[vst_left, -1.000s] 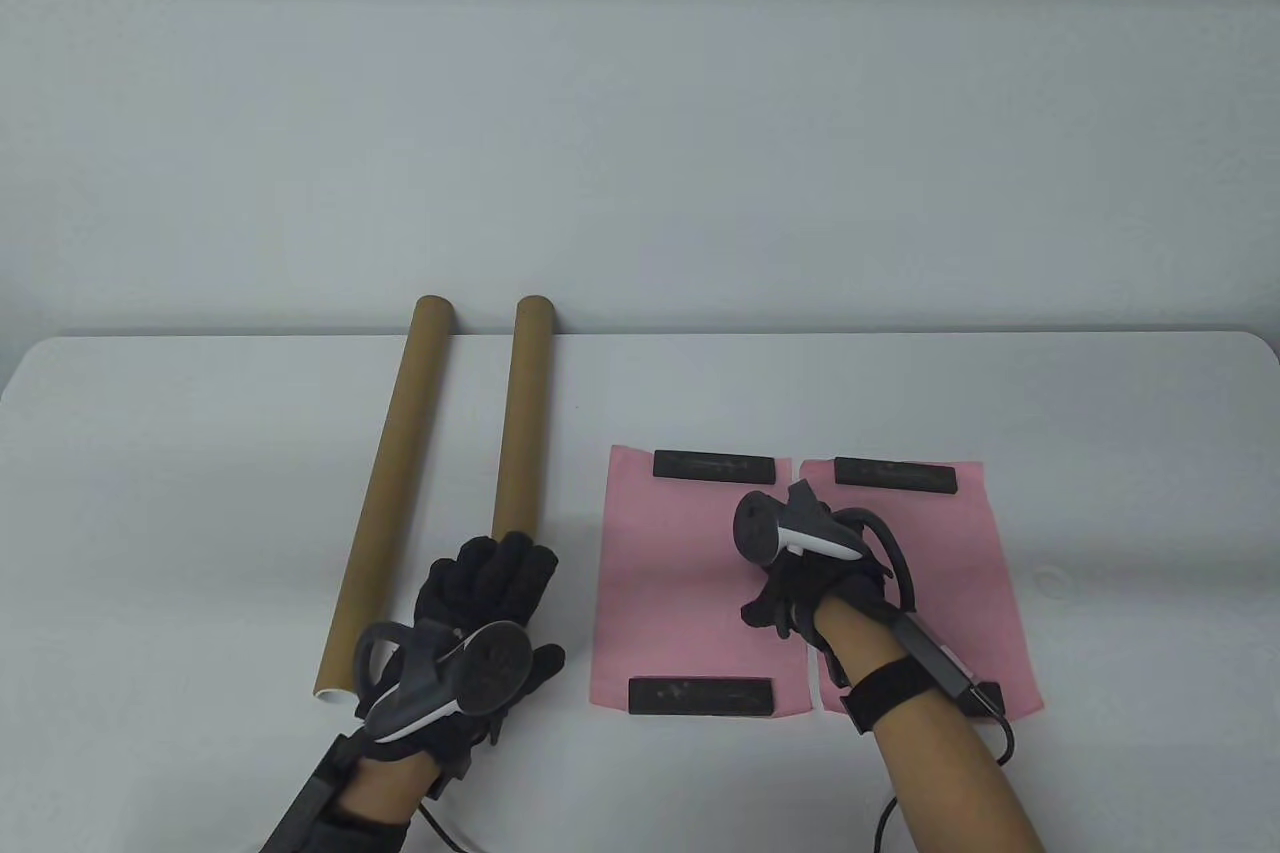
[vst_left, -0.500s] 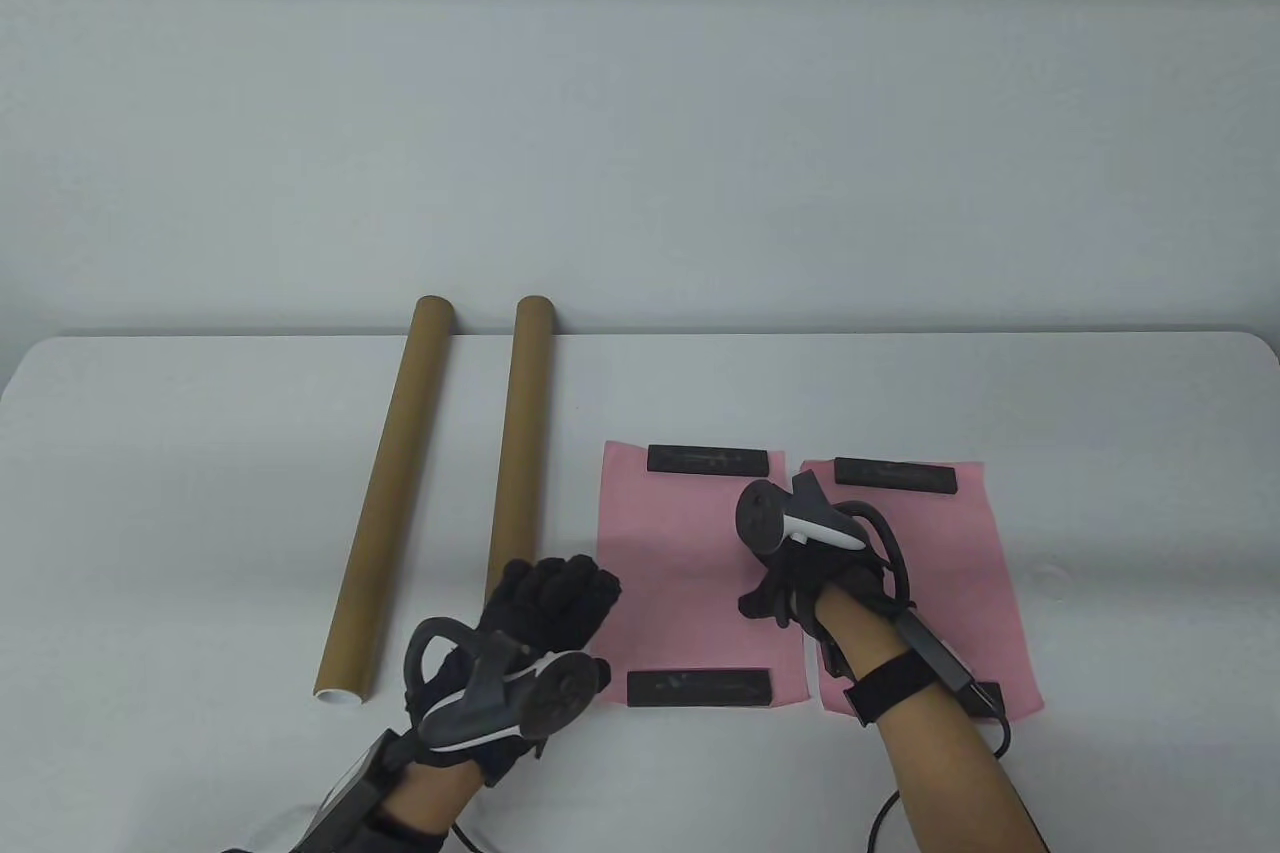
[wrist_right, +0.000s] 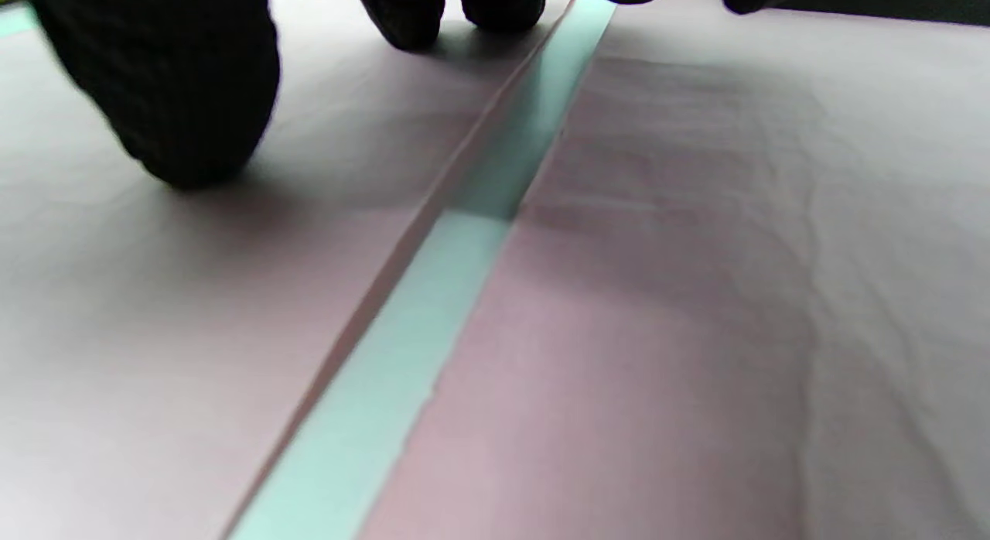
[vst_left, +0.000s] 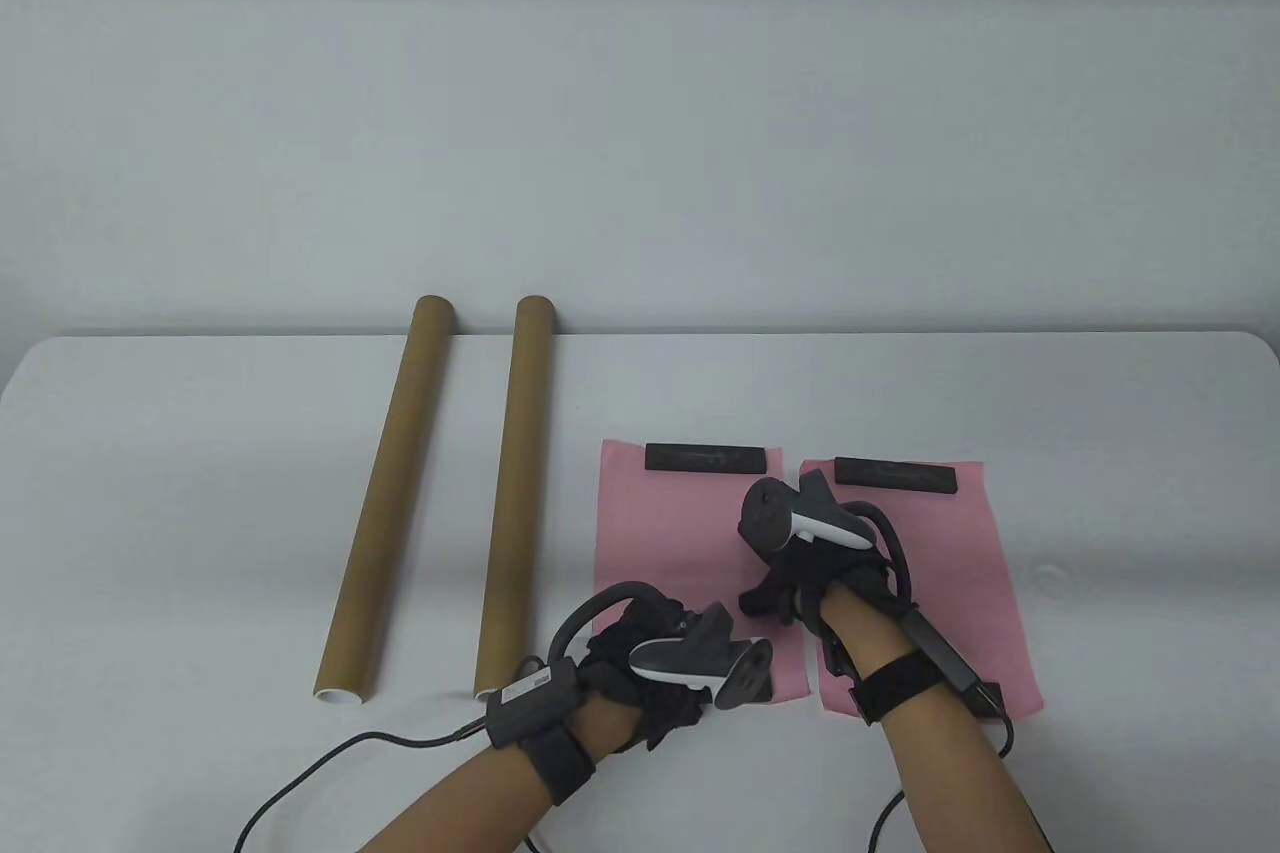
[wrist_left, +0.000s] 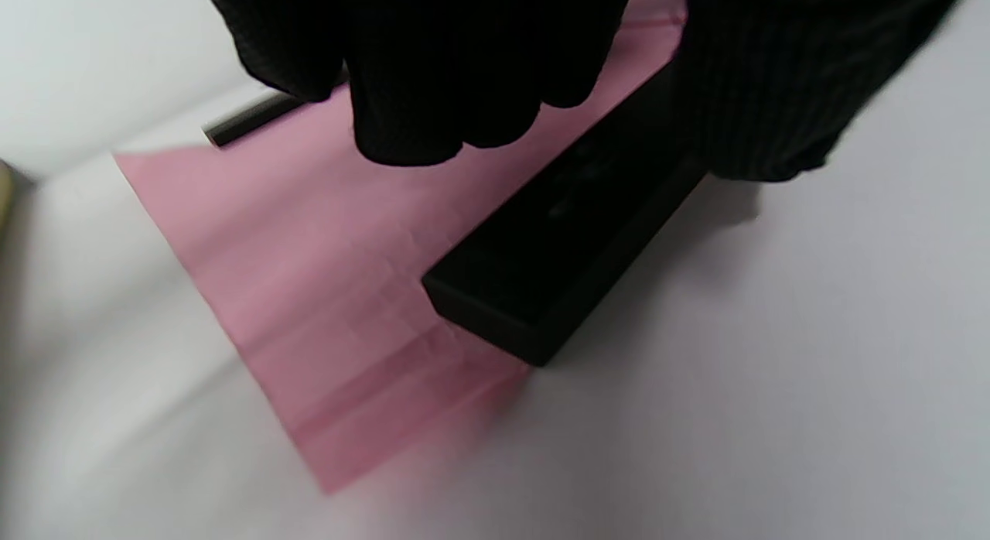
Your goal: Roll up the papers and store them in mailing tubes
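Two brown mailing tubes lie side by side at the left. Two pink papers lie flat at the right: the left paper and the right paper. Each has a black weight bar on its far edge. My left hand is over the left paper's near edge. In the left wrist view its fingers and thumb curl around the near weight bar. My right hand rests on the papers by the gap between them, fingertips down on the left paper.
The white table ends at the grey wall behind the tubes' far ends. Part of another black bar shows beside my right forearm on the right paper's near edge. Glove cables trail off the table's near edge.
My left hand moved right from the second tube's near end to the left paper's near weight bar and closed around it. My right hand and the left paper shifted slightly away.
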Demonstrator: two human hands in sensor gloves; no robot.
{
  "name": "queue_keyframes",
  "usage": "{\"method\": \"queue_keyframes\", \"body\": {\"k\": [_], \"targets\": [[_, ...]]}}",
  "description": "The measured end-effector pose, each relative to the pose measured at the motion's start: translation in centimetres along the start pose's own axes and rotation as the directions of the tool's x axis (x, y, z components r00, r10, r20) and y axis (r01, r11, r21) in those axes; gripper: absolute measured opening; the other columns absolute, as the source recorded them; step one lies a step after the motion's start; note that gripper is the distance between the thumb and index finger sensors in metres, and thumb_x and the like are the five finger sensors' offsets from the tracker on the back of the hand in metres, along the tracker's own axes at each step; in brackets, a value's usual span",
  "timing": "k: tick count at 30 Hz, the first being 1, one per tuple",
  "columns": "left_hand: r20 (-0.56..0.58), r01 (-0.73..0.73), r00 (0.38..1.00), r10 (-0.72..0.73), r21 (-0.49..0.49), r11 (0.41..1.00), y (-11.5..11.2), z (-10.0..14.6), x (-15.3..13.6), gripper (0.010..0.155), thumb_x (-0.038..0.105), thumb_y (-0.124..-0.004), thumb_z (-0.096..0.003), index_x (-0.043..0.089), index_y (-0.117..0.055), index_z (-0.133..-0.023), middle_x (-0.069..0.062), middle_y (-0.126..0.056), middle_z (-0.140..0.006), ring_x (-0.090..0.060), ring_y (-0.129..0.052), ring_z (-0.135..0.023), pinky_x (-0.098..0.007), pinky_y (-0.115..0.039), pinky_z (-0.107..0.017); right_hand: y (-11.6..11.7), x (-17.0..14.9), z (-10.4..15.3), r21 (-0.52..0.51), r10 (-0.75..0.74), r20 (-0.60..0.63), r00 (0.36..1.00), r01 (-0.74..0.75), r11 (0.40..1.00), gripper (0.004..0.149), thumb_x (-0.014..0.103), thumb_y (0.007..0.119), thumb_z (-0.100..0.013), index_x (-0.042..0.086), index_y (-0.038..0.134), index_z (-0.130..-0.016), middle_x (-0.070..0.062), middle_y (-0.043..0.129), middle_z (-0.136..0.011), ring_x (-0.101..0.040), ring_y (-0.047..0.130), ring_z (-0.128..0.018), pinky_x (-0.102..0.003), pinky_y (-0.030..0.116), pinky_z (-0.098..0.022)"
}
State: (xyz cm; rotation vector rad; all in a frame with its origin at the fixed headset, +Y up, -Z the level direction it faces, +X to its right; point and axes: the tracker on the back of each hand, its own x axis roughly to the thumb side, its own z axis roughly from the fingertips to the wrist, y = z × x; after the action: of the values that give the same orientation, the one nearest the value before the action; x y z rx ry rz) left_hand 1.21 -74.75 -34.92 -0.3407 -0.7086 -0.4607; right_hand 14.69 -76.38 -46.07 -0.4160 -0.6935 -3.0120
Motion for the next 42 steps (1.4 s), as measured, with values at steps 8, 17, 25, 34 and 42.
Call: {"method": "queue_keyframes", "body": {"k": [8,17,25,34,42], "targets": [[0.075,0.053,0.995,-0.058,0.078,0.996,0.0,-0.6,0.4,0.074,0.061,-0.093,-0.0277,0.028,-0.078,-0.091,0.002,-0.096,-0.081,-0.016,-0.107,-0.065,-0.041,-0.087,-0.063,0.0,0.0,0.0,-0.003,0.003,0.007,1.0,-0.003,1.0,0.086,0.058,0.086,-0.045,0.022,0.048,-0.113,-0.011,0.038,-0.121,-0.055,0.033,-0.111,-0.075,0.041,-0.072],[0.111,0.049,0.992,-0.067,0.162,0.986,-0.2,2.6,1.5,0.073,0.061,-0.093,-0.0281,0.027,-0.079,-0.091,0.001,-0.096,-0.08,-0.016,-0.106,-0.064,-0.042,-0.085,-0.064,0.0,-0.1,0.0,-0.004,-0.006,0.008,1.0,0.006,1.0,0.087,0.058,0.086,-0.044,0.022,0.048,-0.113,-0.011,0.037,-0.121,-0.055,0.034,-0.111,-0.075,0.042,-0.072],[0.089,0.032,0.995,-0.047,0.158,0.987,-1.5,3.0,1.9,0.073,0.062,-0.092,-0.0283,0.029,-0.079,-0.092,0.002,-0.096,-0.08,-0.015,-0.106,-0.064,-0.042,-0.085,-0.064,0.0,-0.2,0.0,-0.004,-0.004,0.006,1.0,0.004,1.0,0.087,0.058,0.086,-0.044,0.022,0.048,-0.113,-0.011,0.037,-0.121,-0.055,0.034,-0.111,-0.075,0.042,-0.072],[0.041,-0.033,0.999,0.029,0.113,0.993,-0.4,3.5,0.4,0.073,0.066,-0.086,-0.028,0.034,-0.074,-0.093,0.008,-0.093,-0.084,-0.014,-0.101,-0.071,-0.042,-0.08,-0.068,0.0,-0.1,0.0,-0.003,-0.004,0.004,1.0,0.004,1.0,0.087,0.058,0.085,-0.045,0.022,0.047,-0.113,-0.011,0.037,-0.121,-0.055,0.034,-0.111,-0.075,0.042,-0.072],[-0.121,-0.182,0.968,0.219,0.26,0.948,6.4,4.2,-6.5,0.072,0.062,-0.088,-0.0303,0.036,-0.071,-0.096,0.007,-0.087,-0.092,-0.019,-0.097,-0.079,-0.046,-0.074,-0.071,0.0,-0.2,0.0,-0.005,-0.004,0.006,1.0,0.004,1.0,0.086,0.058,0.086,-0.045,0.022,0.048,-0.113,-0.011,0.037,-0.121,-0.055,0.035,-0.11,-0.075,0.042,-0.072]]}}
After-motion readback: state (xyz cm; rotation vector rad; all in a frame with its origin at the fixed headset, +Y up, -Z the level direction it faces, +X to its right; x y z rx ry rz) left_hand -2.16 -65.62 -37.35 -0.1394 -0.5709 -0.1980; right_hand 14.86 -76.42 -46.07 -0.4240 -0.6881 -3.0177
